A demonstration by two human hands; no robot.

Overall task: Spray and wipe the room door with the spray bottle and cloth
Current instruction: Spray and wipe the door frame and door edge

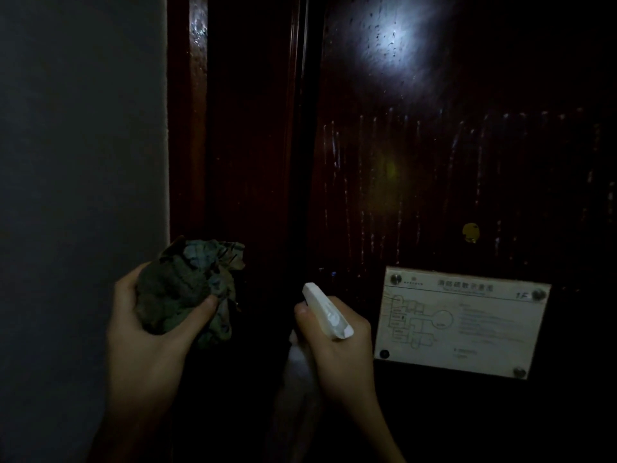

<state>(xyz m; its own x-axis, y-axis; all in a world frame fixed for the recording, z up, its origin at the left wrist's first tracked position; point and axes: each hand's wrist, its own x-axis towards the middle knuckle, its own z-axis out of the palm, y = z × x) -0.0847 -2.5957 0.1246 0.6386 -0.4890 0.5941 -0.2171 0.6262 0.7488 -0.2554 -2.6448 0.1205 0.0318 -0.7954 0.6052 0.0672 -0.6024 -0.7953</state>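
With the left hand (147, 332) clutching the cloth (180, 289) and the right hand (340, 345) gripping the spray bottle (325, 310), I'd wipe the drips (362, 208) on the door (434, 162) from twelve o'clock downward.

Head view, close, facing the door (434, 162) straight on.

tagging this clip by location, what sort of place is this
Probably a hotel or dormitory room, dimly lit: a dark red wooden door carries a screwed-on floor plan plaque marked 1F, the kind posted for evacuation, beside a plain grey wall.
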